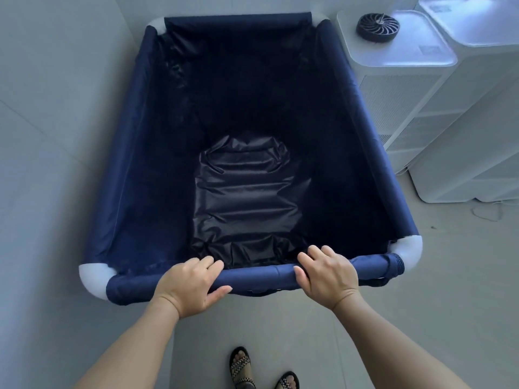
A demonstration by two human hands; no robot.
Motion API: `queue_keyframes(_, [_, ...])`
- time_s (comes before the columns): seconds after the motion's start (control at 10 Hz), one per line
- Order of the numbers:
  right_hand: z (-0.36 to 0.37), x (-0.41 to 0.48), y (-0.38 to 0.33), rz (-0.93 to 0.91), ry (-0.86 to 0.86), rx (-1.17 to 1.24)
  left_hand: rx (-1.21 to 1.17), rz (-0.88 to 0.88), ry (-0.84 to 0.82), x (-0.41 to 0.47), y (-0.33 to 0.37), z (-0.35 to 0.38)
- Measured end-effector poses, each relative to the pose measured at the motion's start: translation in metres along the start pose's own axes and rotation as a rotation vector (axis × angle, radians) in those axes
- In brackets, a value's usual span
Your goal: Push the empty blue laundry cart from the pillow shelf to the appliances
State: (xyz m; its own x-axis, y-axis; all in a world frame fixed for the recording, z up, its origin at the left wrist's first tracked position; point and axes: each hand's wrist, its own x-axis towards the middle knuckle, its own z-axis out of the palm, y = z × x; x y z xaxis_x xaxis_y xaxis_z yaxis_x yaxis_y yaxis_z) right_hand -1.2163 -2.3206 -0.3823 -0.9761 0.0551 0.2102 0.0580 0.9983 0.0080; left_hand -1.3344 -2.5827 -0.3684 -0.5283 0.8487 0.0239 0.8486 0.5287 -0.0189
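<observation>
The blue laundry cart [132,153] fills the middle of the view, a deep navy fabric bin with white corner pieces and nothing inside. My left hand [188,282] wraps the near rim left of centre. My right hand [327,273] wraps the same rim right of centre. White appliances [407,88] stand at the upper right, close beside the cart's right side. The pillow shelf is out of view.
A pale wall [50,108] runs along the cart's left side. A dark round fan-like disc [377,26] lies on top of the nearer appliance. Grey floor [449,276] lies to the right of me, with my sandalled feet [261,372] below.
</observation>
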Motion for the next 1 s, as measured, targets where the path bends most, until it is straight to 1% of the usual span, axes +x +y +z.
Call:
queue_keyframes(0.1, [0.0,0.0,0.0,0.001,-0.007,0.012,-0.013,0.007,-0.015,-0.001,0.0,0.0])
queue_keyframes(0.2, [-0.003,-0.001,-0.001,0.003,-0.002,0.012,-0.019,0.005,-0.079,0.0,0.001,-0.006])
queue_keyframes(0.3, [-0.005,-0.001,-0.001,0.005,-0.012,0.023,-0.07,-0.061,-0.151,-0.002,0.001,-0.005])
queue_keyframes(0.5, [-0.012,-0.002,0.001,-0.018,-0.093,0.049,-0.064,-0.207,-0.263,-0.005,0.008,-0.007])
queue_keyframes(0.6, [-0.015,-0.002,0.003,-0.021,-0.166,0.072,-0.071,-0.312,-0.213,-0.01,0.018,-0.011])
queue_keyframes(0.7, [-0.015,-0.003,0.005,-0.009,-0.285,0.096,-0.141,-0.422,-0.154,-0.016,0.035,-0.018])
queue_keyframes(0.8, [-0.028,-0.001,0.002,0.025,-0.299,0.139,-0.253,-0.497,-0.103,-0.014,0.049,-0.031])
queue_keyframes(0.9, [-0.042,0.003,-0.004,0.043,-0.264,0.203,-0.296,-0.512,-0.055,-0.011,0.058,-0.045])
queue_keyframes(1.0, [-0.067,0.014,-0.014,-0.031,-0.166,0.24,-0.212,-0.494,0.021,-0.001,0.058,-0.067])
